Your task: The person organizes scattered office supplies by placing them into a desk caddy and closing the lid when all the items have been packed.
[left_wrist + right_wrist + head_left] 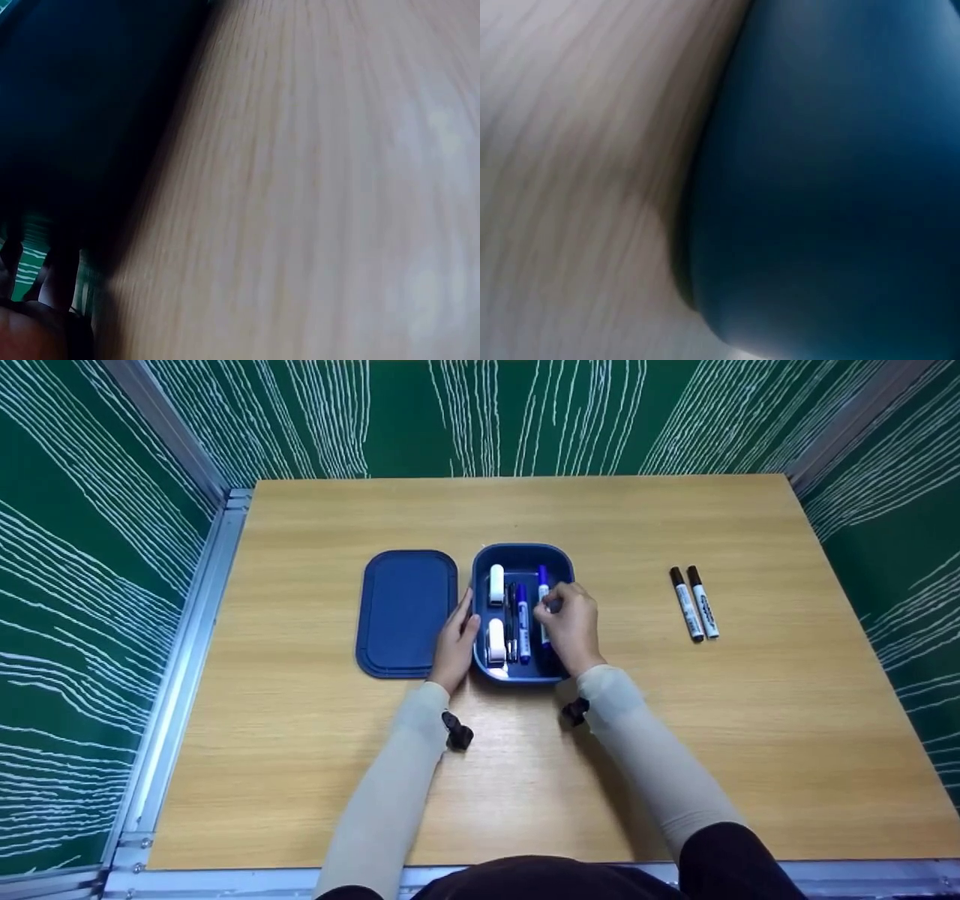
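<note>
Over the right rim of the box (pixel 523 550), pinches a marker (pixel 542 576) inside it with the right hand (pixel 573 620), fingers and thumb curled together on the barrel. From outside, touches the box's left wall with the left hand (pixel 453 643), fingers nearly straight, thumb at the rim. On the arms, pale sleeves (pixel 390 780); at each wrist, a black camera (pixel 459 735). Beside the pinched marker, within the box: a second marker (pixel 523 626), dark pens (pixel 511 619), two white pieces (pixel 496 585). Flat on the left, just beside the box: the lid (pixel 409 615). Well apart on the right: two black-capped markers (pixel 703 604), side by side, slightly slanted.

Under everything, a table (pixel 510 795) of pale yellow wood, fine grain running from side to side, with a soft glare toward the near edge and dim shadows by the arms. From the left wrist, mostly blurred grain and the dark flank of the box, with part of the left hand in the lower corner; from the right wrist, grain and the box's curved blue wall. Along the left and near edges, metal rails (pixel 187 660). Beyond, green walls (pixel 409 420) on three sides, streaked with wavering white lines, steep at the back, more slanted at the left. In the two back corners, grey posts (pixel 870 412).
</note>
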{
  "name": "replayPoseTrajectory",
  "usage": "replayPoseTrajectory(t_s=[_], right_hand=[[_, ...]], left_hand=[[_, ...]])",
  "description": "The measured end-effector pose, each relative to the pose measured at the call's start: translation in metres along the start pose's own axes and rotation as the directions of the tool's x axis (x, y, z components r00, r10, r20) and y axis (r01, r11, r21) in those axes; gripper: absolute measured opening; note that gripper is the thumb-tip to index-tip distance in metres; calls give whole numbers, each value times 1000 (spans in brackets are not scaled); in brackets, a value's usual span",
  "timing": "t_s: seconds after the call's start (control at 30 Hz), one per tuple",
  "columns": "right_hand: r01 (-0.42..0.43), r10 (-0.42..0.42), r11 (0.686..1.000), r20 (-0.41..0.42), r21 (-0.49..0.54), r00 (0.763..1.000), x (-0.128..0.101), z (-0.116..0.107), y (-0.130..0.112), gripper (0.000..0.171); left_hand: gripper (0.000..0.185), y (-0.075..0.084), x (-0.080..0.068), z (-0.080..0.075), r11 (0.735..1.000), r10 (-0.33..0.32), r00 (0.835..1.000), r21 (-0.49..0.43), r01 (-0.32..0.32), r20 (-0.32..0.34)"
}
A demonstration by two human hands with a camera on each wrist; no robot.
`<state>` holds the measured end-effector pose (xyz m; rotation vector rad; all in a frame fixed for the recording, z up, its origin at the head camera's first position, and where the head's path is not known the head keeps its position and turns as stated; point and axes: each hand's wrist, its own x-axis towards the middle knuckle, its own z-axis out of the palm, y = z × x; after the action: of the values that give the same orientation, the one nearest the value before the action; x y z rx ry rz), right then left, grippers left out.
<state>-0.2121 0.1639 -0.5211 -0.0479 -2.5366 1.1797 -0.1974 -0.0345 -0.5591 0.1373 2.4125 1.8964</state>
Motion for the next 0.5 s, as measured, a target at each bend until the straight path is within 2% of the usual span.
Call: replayPoseTrajectory(t_s=[0.5], right_hand=[[41,-18,978,113,-203,993,-3,6,-2,5]], left_hand=[[52,1,-1,-1,1000,-5,1000,-10,6,5]])
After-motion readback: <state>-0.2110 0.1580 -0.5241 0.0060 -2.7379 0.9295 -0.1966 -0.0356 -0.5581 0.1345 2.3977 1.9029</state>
